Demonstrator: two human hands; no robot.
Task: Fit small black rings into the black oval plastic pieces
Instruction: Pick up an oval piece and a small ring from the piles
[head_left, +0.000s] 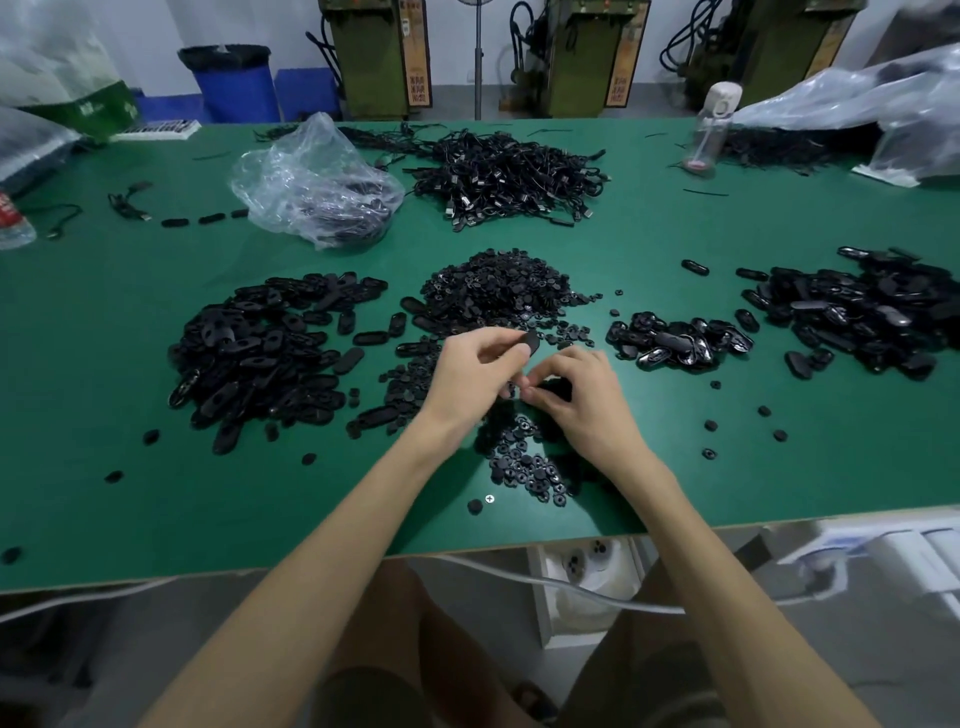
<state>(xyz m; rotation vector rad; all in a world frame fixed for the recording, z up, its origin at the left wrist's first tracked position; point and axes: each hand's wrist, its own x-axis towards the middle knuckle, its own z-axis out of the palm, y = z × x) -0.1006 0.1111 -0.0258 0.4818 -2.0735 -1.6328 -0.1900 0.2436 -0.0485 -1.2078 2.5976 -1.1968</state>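
Observation:
My left hand (475, 371) pinches a black oval plastic piece (531, 342) between thumb and fingers, above the middle of the green table (675, 483). My right hand (582, 400) is beside it with curled fingers around small black parts (556, 388), fingertips touching the left hand. Under both hands lies a scatter of small black rings (524, 462). A bigger heap of rings (498, 291) is just beyond. A pile of oval pieces (260, 353) lies to the left.
To the right lie two more piles of black oval parts (675, 340), (872, 312). At the back lie a heap of black cords (509, 171), a clear plastic bag (317, 187) and a water bottle (711, 130). Stray rings dot the table. Machines stand behind it.

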